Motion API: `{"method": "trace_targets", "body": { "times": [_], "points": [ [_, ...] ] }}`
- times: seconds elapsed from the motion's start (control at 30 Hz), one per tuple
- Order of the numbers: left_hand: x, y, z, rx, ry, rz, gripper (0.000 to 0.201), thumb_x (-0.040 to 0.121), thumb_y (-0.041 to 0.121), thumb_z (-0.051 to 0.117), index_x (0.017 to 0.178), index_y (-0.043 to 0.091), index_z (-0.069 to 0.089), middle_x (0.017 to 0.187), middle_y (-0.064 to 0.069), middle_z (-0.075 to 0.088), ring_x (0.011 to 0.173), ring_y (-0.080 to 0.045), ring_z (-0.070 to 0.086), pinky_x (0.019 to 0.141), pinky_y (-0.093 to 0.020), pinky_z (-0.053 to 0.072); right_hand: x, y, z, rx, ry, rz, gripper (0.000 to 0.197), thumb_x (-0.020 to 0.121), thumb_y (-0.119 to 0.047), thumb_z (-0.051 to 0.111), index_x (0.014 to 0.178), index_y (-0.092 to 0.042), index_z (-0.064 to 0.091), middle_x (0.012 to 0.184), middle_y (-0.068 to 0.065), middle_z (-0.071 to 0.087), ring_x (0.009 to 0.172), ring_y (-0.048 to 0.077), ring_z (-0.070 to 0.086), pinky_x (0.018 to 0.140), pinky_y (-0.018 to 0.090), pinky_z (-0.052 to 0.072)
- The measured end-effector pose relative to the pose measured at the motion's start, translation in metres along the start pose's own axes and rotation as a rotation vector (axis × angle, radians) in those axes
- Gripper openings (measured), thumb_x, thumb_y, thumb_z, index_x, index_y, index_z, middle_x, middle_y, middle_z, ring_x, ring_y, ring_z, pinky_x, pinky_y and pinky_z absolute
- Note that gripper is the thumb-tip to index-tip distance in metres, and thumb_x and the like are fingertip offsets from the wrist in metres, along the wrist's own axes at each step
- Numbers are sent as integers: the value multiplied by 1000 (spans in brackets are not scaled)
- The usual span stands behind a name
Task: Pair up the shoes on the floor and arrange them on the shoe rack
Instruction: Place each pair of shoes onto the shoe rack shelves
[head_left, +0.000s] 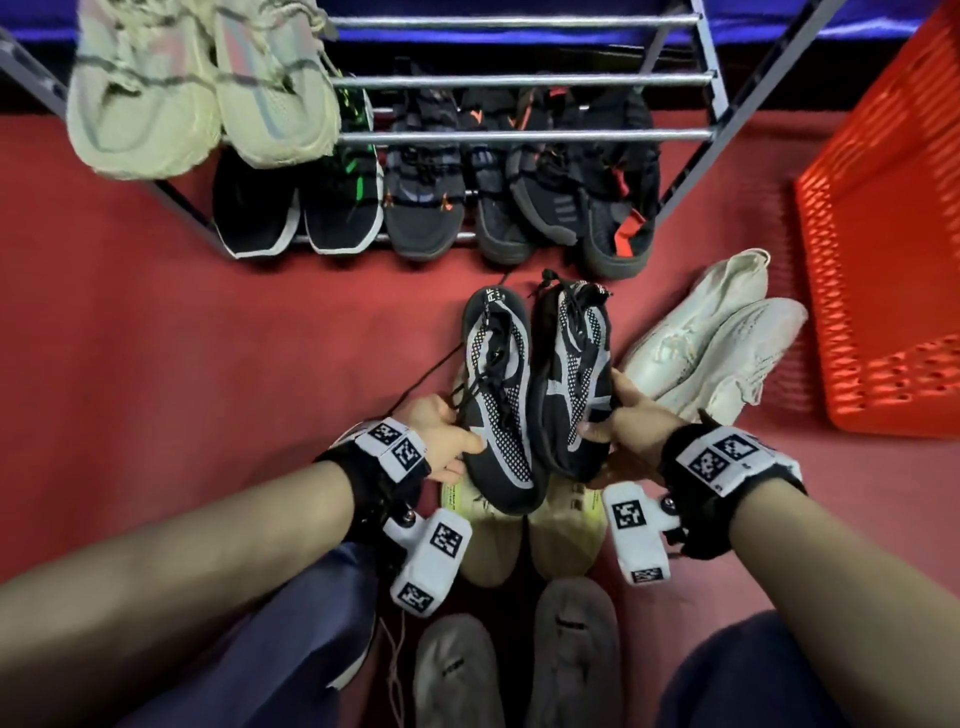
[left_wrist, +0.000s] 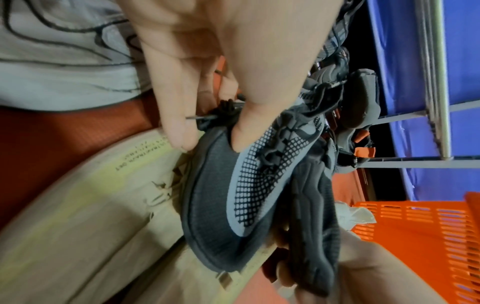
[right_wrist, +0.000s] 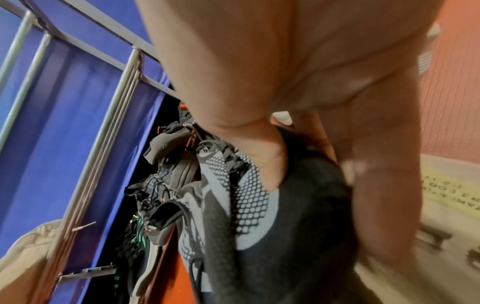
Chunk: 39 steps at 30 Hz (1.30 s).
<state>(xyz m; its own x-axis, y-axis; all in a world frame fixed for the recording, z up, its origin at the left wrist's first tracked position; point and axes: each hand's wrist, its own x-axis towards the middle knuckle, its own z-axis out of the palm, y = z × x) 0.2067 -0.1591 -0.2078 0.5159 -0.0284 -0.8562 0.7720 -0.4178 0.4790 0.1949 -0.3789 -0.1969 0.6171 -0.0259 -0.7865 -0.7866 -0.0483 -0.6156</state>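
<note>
Above the red floor (head_left: 156, 338), just before the shoe rack (head_left: 519, 137), two matching shoes hang side by side, toes toward the person. Each is black knit with grey dotted mesh panels, black laces and a dark sole. The left hand (head_left: 441, 434) curls round the left shoe (head_left: 498, 395), thumb on its upper; the right hand (head_left: 626, 415) grips the right shoe (head_left: 571, 374) likewise. Beneath them lies a beige pair (head_left: 524, 540), beside them a white pair (head_left: 711, 343).
</note>
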Motion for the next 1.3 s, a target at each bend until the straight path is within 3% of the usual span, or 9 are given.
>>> {"method": "trace_targets", "body": {
  "times": [0.23,0.4,0.53,0.67,0.73,0.8,0.87,1.0,1.3],
  "points": [
    [-7,-9,0,-142,99,107,37,74,13,71,106,17,53,86,-10,63,61,-22,56,51,-29,53,-2,-4,-11,-68,-59,15,74,89,20,44,133,-39,46,97,2,67,54,20,68,40,32,53],
    [-28,-2,-10,-318,224,428,26,52,24,64,73,13,53,69,-8,57,64,-20,53,57,-35,41,-15,-20,-31,-99,-143,-12,79,88,16,51,133,-49,47,80,7,70,34,21,51,35,26,45],
    [-42,5,-20,-413,251,603,41,51,26,62,82,1,52,74,-30,54,67,-25,52,62,-54,47,-25,-43,-42,-84,-213,-135,79,87,19,49,136,-44,47,108,8,72,61,24,66,41,25,49],
    [-51,15,-27,-491,214,723,44,53,21,62,85,-5,48,72,-25,53,69,-27,49,63,-58,45,-34,-59,-46,39,-251,-175,77,85,20,50,132,-40,50,119,11,68,64,20,71,38,22,50],
    [-54,16,-30,-525,194,758,45,53,20,62,87,-7,48,76,-31,54,72,-29,51,66,-61,46,-33,-63,-47,57,-295,-188,82,71,5,75,134,-41,50,126,11,65,87,40,69,64,43,55],
    [-55,14,-34,-543,175,767,44,53,19,63,88,-6,50,77,-31,55,72,-31,53,67,-62,46,-29,-61,-50,76,-364,-180,102,44,-15,95,132,-46,53,128,10,64,119,63,41,100,61,25],
    [-58,11,-37,-576,168,752,44,53,18,63,88,-6,50,75,-23,56,70,-30,53,62,-54,47,-27,-61,-51,93,-378,-175,108,33,-21,98,129,-46,56,127,10,65,126,70,21,107,65,9],
    [-69,11,-38,-655,173,719,33,58,7,59,87,-7,50,74,-16,56,67,-26,53,62,-35,46,-33,-65,-40,106,-382,-209,107,32,-22,98,128,-44,57,128,5,65,123,53,30,105,54,16],
    [-73,33,-43,-729,214,802,32,54,15,58,79,-2,51,77,-15,50,74,-28,47,70,-43,39,-43,-79,-20,171,-340,-465,93,64,-1,71,146,-33,40,140,-3,55,127,31,51,96,45,43]
  ]
}}
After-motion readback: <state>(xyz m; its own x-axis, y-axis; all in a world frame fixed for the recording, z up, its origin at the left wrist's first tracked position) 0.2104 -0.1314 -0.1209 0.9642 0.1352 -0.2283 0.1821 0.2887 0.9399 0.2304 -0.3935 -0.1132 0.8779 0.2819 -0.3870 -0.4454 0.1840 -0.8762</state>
